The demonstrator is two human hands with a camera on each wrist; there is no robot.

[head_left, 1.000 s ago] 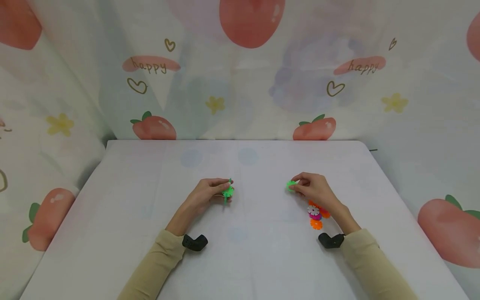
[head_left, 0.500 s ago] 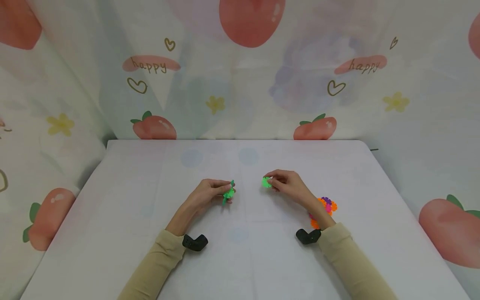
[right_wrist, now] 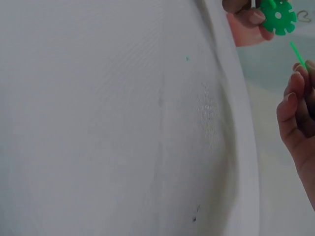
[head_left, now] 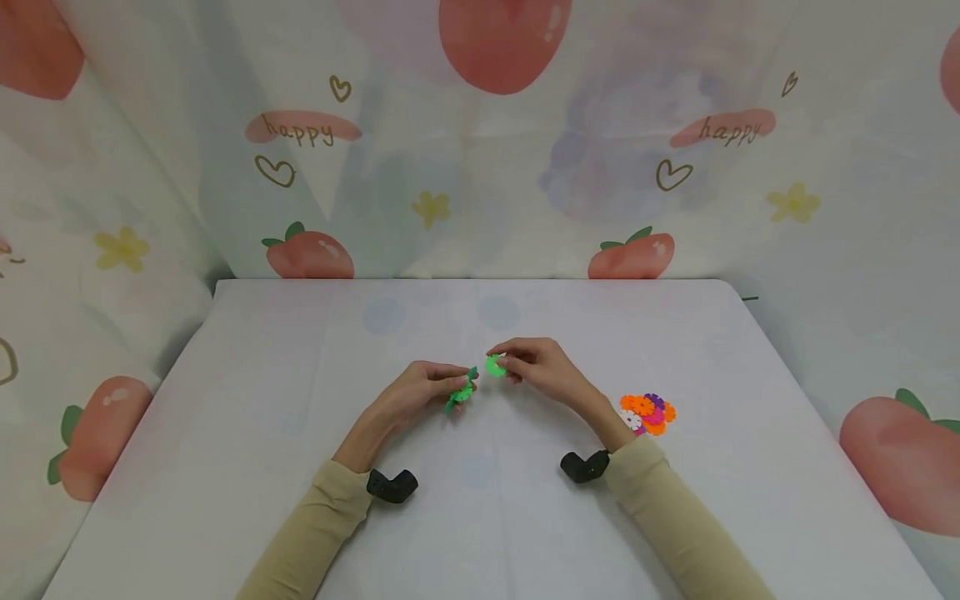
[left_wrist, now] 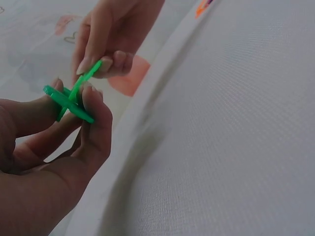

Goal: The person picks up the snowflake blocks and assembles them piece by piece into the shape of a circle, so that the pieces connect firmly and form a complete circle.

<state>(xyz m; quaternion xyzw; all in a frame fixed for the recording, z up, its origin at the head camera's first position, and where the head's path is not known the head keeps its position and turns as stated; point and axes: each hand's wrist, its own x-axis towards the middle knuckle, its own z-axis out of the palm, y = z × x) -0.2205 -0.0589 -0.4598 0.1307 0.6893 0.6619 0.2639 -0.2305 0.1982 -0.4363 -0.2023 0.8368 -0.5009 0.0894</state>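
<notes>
Left hand (head_left: 422,390) pinches joined green discs (head_left: 464,392), right hand (head_left: 545,367) a light-green disc (head_left: 493,366).

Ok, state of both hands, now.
Left hand: closed, pinching green notched discs, apparently joined crosswise.
Right hand: closed, pinching a bright green disc by its edge.

A screened booth; fruit-printed cloth (head_left: 487,158) hangs round the white table (head_left: 442,533), past its far, left and right edges.
</notes>
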